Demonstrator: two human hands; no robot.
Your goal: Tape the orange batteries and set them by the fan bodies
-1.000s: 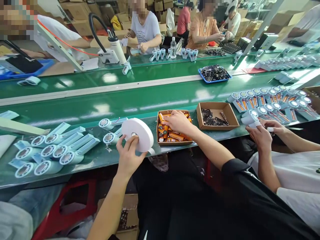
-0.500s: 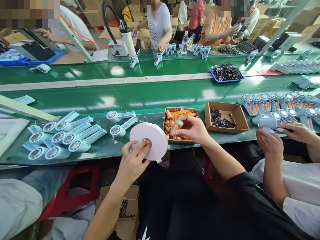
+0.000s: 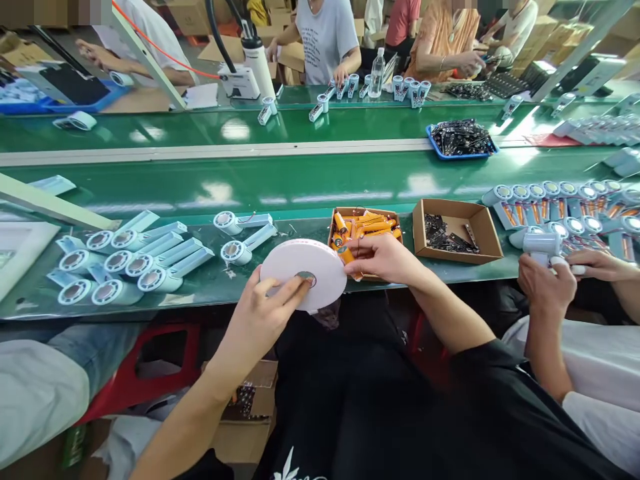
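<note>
A wide white roll of tape point(image 3: 285, 267) is held by my left hand point(image 3: 263, 300), whose fingers reach over its face to the centre hole. My right hand point(image 3: 383, 259) pinches an orange battery cell point(image 3: 345, 254) by its side, close against the roll's right edge. Just behind that hand stands a small cardboard box point(image 3: 367, 211) with several orange battery cells point(image 3: 374, 223) in it. Part of this box is hidden by my right hand.
Right of it stands a cardboard box point(image 3: 480, 257) of black circuit boards point(image 3: 443, 233). Several pale blue fan housings point(image 3: 150, 275) lie on the left. A co-worker's hands point(image 3: 547, 283) hold a housing at the right. A blue tray point(image 3: 463, 155) sits farther back.
My right hand has drawn a battery cell out of the box, toward me and to the roll's edge. The roll has tilted flatter and shifted slightly right in my left hand.
</note>
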